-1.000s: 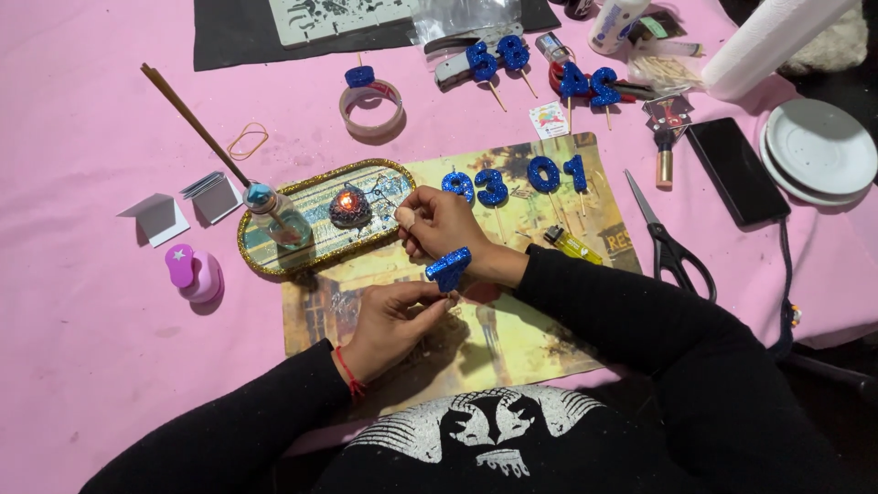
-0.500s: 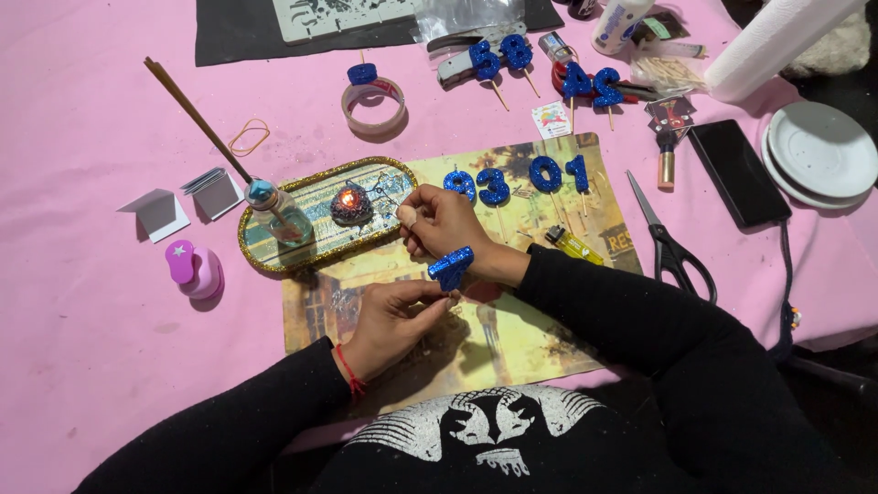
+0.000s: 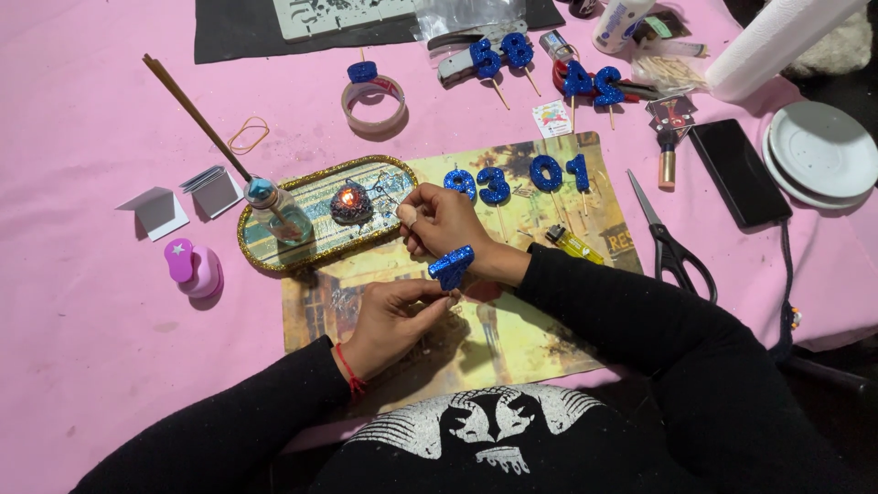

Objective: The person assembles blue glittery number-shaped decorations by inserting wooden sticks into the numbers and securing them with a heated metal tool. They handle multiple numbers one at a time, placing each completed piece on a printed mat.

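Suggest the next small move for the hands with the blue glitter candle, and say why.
Probably carry the blue glitter candle up to the row of number candles on the printed mat and lay it beside them. The left hand pinches it from below, the right hand rests near the gold-rimmed tray, and four similar candles already lie lined up there.

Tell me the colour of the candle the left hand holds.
Glittery blue candle, pinched by the left hand; seen in the head view.
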